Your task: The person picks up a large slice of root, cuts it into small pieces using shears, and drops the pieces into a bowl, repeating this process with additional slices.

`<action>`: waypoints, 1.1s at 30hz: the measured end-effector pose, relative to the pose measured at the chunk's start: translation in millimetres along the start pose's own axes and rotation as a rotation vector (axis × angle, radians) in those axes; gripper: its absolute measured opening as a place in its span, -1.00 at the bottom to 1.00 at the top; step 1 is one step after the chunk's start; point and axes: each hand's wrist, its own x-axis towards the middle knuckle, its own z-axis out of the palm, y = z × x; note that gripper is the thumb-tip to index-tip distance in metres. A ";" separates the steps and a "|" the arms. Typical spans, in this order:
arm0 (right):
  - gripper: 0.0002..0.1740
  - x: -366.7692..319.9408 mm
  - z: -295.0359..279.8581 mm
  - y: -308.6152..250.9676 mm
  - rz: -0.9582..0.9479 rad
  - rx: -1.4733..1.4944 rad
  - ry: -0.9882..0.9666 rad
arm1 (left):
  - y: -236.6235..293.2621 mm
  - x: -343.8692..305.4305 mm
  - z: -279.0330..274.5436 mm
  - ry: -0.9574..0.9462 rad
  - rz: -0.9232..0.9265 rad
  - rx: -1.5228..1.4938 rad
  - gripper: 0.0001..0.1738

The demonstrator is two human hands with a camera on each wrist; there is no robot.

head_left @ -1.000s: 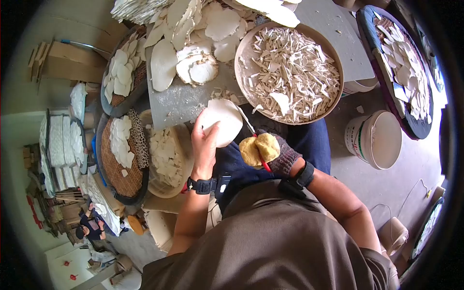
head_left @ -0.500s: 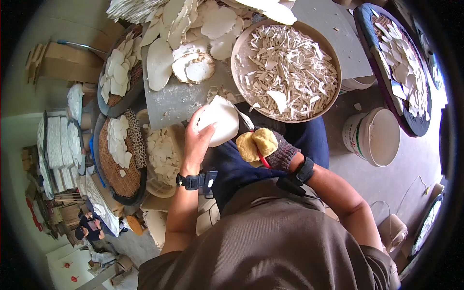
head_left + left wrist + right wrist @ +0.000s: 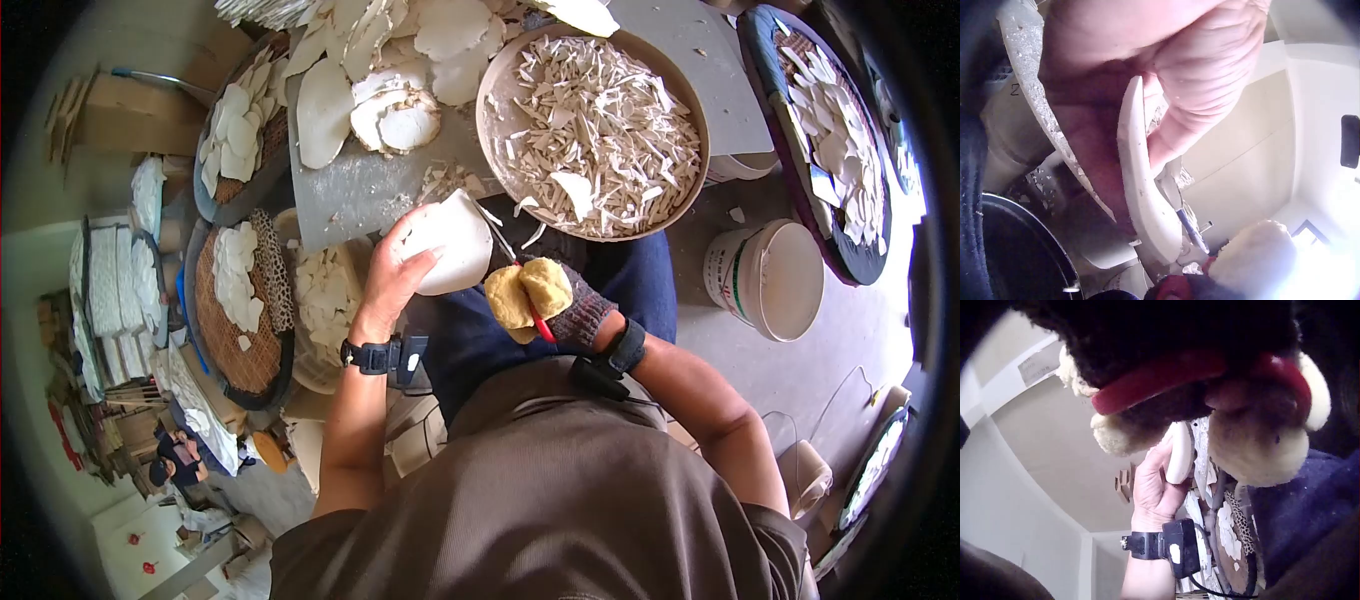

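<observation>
In the head view my bare left hand pinches a flat white slab, thumb on its upper face. The left wrist view shows the slab edge-on between thumb and fingers. My right hand, in a dark knit glove, grips shears with red handles padded in yellow foam. Their blades lie along the slab's right edge. A thin white strip shows beside the blades. In the right wrist view, the red handles and padding hide most of the gloved fingers.
A round tray of white slivers sits ahead on the grey table, with larger slabs piled left of it. Woven trays and a basket of pieces stand at left. A white bucket is at right.
The left hand and slab have shifted slightly left and up. The slab tilts a little more, and a thin strip now shows by the blades. The right hand keeps its grip on the shears.
</observation>
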 end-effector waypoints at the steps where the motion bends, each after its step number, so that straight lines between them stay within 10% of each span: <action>1: -0.73 -0.8 -0.2 -1.0 0.000 0.007 -0.007 | 1.5 -0.1 -0.4 -0.007 -0.001 -0.018 -0.37; 14: -0.72 -6.1 -8.9 -6.7 -0.161 -0.345 -0.078 | 13.7 2.5 -9.2 -0.184 -0.089 -0.023 -0.37; 19: -0.70 -10.2 -0.3 -35.9 0.000 0.075 -0.087 | 20.6 10.7 -13.4 -0.290 -0.095 0.009 -0.35; 24: -0.75 -13.8 -1.1 -34.3 0.131 0.357 -0.124 | 7.2 11.9 -15.1 0.232 0.113 -0.199 -0.48; 29: -0.73 -14.3 -0.5 -18.6 0.000 -0.061 -0.102 | -6.5 18.2 -14.2 0.262 0.162 -0.259 -0.56; 32: -0.65 2.3 -9.5 -10.9 0.118 0.927 -0.295 | 6.3 14.0 -20.4 0.144 0.099 -0.329 -0.59; 33: -0.69 -0.8 -8.0 -16.7 0.137 0.836 -0.276 | 10.0 14.1 -22.6 0.099 0.089 -0.337 -0.60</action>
